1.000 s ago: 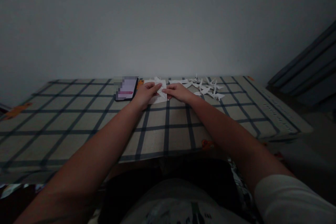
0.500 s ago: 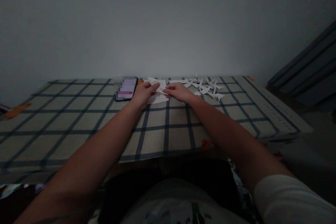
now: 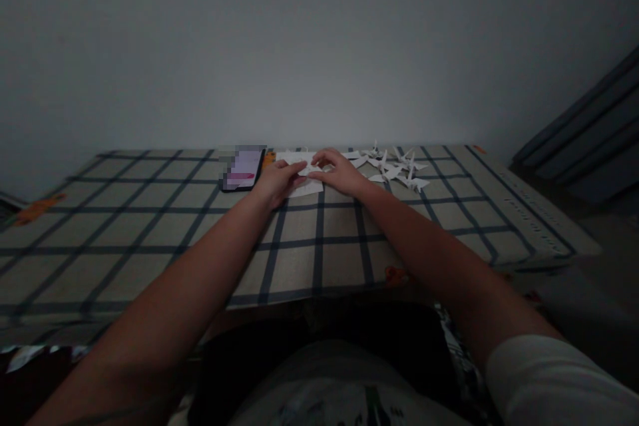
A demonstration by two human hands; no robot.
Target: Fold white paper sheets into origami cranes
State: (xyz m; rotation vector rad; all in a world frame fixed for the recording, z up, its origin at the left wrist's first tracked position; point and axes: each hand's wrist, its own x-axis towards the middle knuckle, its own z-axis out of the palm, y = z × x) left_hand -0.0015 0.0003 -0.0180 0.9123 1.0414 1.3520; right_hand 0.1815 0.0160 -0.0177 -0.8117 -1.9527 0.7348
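Observation:
Both my arms reach across a checked cloth (image 3: 319, 239) to a piece of white folded paper (image 3: 305, 172) near the far edge. My left hand (image 3: 278, 180) presses on the paper's left side with its fingers together. My right hand (image 3: 340, 173) holds the paper's right side down, fingers curled over it. The paper lies low on a white sheet, partly hidden by my fingers.
A phone (image 3: 243, 168) with a lit screen lies just left of my left hand. Several small white folded paper cranes (image 3: 394, 168) stand to the right of my right hand. A pale wall rises behind; a dark striped panel (image 3: 589, 140) leans at the right.
The folded paper, raised between my fingertips a second ago, now lies flatter. My right hand has shifted up over it and my left has pressed down.

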